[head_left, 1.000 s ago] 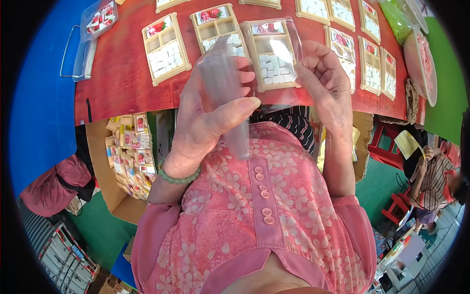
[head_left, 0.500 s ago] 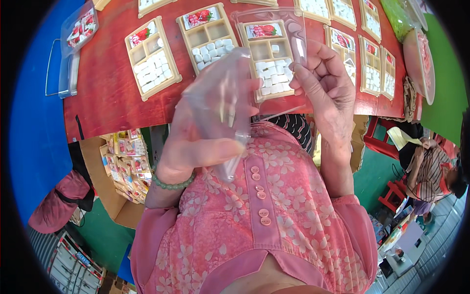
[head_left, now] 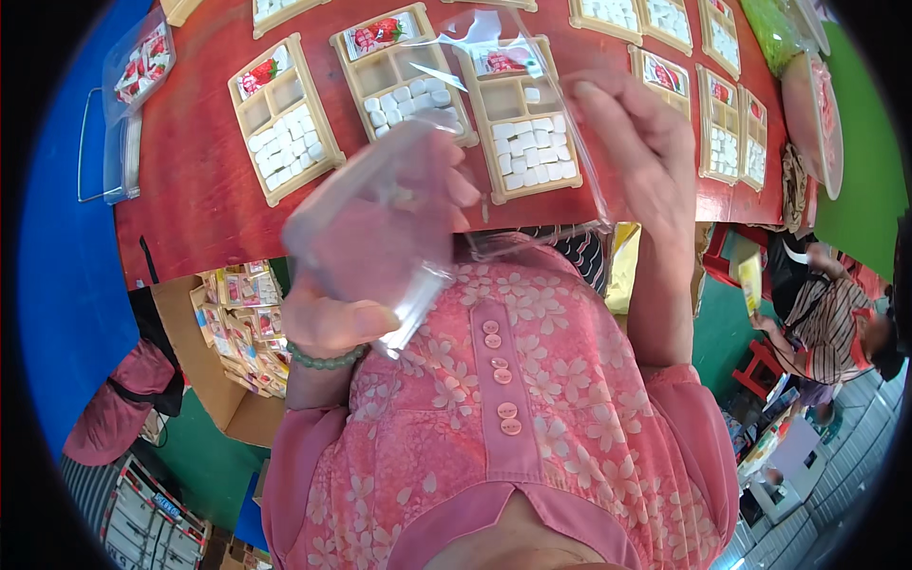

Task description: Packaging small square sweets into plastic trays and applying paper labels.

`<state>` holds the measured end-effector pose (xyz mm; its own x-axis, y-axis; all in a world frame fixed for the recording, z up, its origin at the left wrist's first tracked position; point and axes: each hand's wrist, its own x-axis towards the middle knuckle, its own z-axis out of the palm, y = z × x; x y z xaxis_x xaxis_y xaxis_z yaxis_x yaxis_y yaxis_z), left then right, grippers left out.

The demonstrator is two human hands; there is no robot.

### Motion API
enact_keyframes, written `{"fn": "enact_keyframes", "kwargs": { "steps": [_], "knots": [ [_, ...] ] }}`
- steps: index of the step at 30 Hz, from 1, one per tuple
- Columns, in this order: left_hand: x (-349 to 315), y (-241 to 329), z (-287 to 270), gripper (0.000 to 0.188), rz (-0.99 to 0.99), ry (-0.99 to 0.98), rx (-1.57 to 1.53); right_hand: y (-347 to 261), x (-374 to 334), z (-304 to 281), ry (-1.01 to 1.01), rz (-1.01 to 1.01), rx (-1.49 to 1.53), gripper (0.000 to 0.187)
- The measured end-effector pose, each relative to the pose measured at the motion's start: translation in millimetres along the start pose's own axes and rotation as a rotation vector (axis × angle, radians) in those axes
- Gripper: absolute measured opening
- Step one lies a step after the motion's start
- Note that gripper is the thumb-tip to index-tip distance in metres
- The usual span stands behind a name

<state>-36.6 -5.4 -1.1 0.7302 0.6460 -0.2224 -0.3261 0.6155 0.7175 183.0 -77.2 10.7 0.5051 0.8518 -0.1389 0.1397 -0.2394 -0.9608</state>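
My left hand (head_left: 321,318) holds clear boxy plastic covers (head_left: 370,228) between thumb and fingers. My right hand (head_left: 646,142) curls beside one thin transparent cover (head_left: 594,190); whether pinching, I cannot tell. This cover overlaps a beige compartmented tray (head_left: 537,191) at the near edge of the red table (head_left: 190,209). Aligning seems in hand, which calls for level edges; another beige tray (head_left: 384,74) crowds the left.

Well to the left of the left grip (head_left: 326,313) we see a blue surface (head_left: 71,199), and lower down on that side a bundle of maroon fabric (head_left: 112,399), the green floor (head_left: 204,442) and a white-panelled structure (head_left: 138,527) near the rim. To the right of the right grip (head_left: 646,142), well apart from it, we find a green plastic bag (head_left: 771,43), a green surface (head_left: 860,171) farther out, and below them a red stool (head_left: 759,369) beside a person (head_left: 836,318) in a striped top.
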Motion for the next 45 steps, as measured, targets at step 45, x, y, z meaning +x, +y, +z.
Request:
{"fn": "enact_keyframes", "kwargs": {
  "steps": [45],
  "knots": [
    [15, 3, -18, 0.104, 0.188, -0.126, 0.067, -56, 64, -20, -0.258, -0.246, -0.363, 0.043]
  ]
}}
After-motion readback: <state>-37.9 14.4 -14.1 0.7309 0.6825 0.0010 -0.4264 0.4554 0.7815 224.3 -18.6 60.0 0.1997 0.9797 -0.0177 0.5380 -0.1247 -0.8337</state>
